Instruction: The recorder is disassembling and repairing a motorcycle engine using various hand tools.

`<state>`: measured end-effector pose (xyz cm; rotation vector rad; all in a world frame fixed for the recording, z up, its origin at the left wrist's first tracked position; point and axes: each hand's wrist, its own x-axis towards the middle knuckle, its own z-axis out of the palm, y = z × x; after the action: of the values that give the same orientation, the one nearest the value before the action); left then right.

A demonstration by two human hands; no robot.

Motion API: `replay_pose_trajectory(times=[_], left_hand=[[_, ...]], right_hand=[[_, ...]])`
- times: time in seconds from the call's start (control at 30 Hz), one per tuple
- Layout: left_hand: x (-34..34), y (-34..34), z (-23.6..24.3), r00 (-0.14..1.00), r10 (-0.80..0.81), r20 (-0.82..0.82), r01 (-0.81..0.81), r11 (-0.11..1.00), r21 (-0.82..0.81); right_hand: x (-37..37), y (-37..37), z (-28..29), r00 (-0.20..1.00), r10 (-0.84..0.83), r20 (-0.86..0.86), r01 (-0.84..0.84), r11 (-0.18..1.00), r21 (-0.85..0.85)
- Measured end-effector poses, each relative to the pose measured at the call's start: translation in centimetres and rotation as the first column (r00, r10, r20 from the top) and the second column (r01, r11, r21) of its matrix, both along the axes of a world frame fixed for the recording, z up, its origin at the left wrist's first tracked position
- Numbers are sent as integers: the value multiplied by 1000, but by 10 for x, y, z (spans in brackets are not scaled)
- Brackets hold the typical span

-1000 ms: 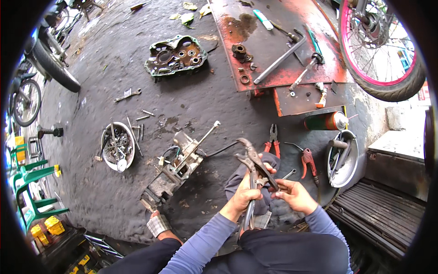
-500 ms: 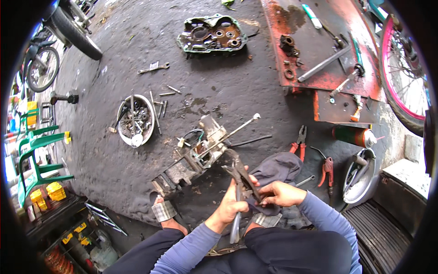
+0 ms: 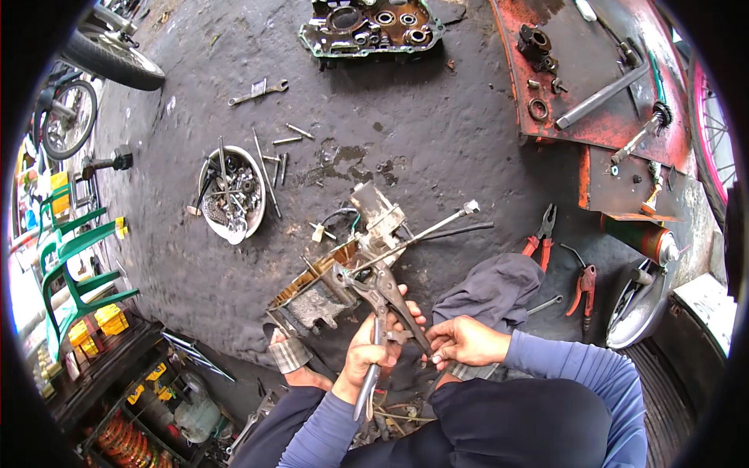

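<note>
A pair of worn metal locking pliers (image 3: 382, 300) is in my left hand (image 3: 367, 355), its jaws pointing up and away and its handles spread apart. My left fingers wrap round the tool, and one silver handle runs down below the palm. My right hand (image 3: 468, 343) is closed in a pinch at the lower end of the dark handle. Just beyond the jaws lies a dirty engine casing (image 3: 312, 300), with a long metal rod (image 3: 421, 238) across it. A grey cloth (image 3: 491, 288) is bunched up beyond my right hand.
A bowl of small metal parts (image 3: 261, 222) stands left, near loose bolts and a wrench (image 3: 261, 92). Another open engine casing (image 3: 370, 31) lies at the far side. Red-handled pliers (image 3: 542, 238), a red air blow gun (image 3: 583, 288), a spray can (image 3: 644, 238) and a red metal sheet (image 3: 577, 78) are right.
My view has shifted, so most things sit differently in it. The locking pliers now reach over the casing's near edge, their handles wider apart. My right hand remains at the handle end.
</note>
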<state>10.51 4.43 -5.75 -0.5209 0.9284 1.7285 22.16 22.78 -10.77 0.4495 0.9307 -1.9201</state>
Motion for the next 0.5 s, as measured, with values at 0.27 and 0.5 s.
replay_pose_trajectory(times=[0.27,0.5], left_hand=[[-1,5,4,996,49,-74,-52,998,-43],[12,11,4,985,89,-151,-103,991,-89]], right_hand=[[-5,-13,21,998,-55,-34,62,963,263],[-4,2,-1,994,88,-62,-96,984,-150]])
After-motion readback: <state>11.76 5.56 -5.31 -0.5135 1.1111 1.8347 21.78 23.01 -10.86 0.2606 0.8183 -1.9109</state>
